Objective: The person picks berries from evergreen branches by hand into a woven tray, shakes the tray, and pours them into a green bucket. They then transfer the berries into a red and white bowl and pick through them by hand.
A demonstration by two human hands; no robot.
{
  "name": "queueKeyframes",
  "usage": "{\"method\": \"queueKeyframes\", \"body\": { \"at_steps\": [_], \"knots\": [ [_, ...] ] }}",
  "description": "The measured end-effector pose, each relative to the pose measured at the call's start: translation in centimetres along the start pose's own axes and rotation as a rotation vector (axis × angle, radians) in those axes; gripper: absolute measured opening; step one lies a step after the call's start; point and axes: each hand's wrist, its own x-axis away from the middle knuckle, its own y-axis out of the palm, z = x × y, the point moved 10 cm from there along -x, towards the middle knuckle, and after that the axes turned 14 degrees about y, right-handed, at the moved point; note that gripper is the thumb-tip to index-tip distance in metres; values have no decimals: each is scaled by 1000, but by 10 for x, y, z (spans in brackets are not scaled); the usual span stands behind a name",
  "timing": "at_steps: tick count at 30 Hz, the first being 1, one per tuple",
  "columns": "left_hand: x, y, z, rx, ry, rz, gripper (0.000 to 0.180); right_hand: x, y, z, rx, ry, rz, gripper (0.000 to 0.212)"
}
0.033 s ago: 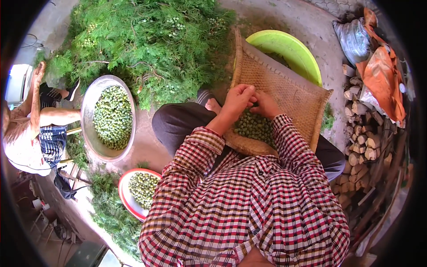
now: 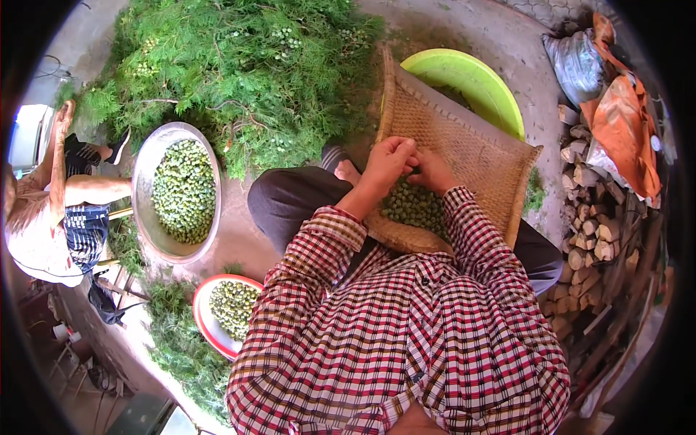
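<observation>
A woven winnowing basket (image 2: 471, 148) rests across my lap, tilted toward me. Green seed cones (image 2: 412, 209) are heaped in its near end. Above that heap my left hand (image 2: 389, 165) is closed, its thumb and fingertips pinched together. My right hand (image 2: 433, 172) is curled close beside it, fingers bent inward toward the left fingertips. Whatever lies between the fingers is hidden or too small to name. Both hands are over the basket, near its left side.
A pile of leafy green branches (image 2: 254, 80) lies ahead on the left. A metal basin (image 2: 138, 199) and a red-rimmed basin (image 2: 199, 319) hold more cones. Beyond the basket stands a lime-green tub (image 2: 500, 90). Firewood (image 2: 591, 232) is stacked right; another person (image 2: 54, 210) sits left.
</observation>
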Motion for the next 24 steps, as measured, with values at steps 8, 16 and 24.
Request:
{"method": "queueKeyframes", "body": {
  "at_steps": [8, 16, 24],
  "knots": [
    [-2, 2, 0, 5, 34, 20, 27, 2, 13, -12, -194, -89, 93, 56],
    [-2, 0, 0, -15, 23, 12, 28, -5, 38, -9, -348, -100, 1, 42],
    [-5, -1, -3, -45, 25, 10, 29, -20, 60, 0, -460, -141, -29, 28]
  ]
}}
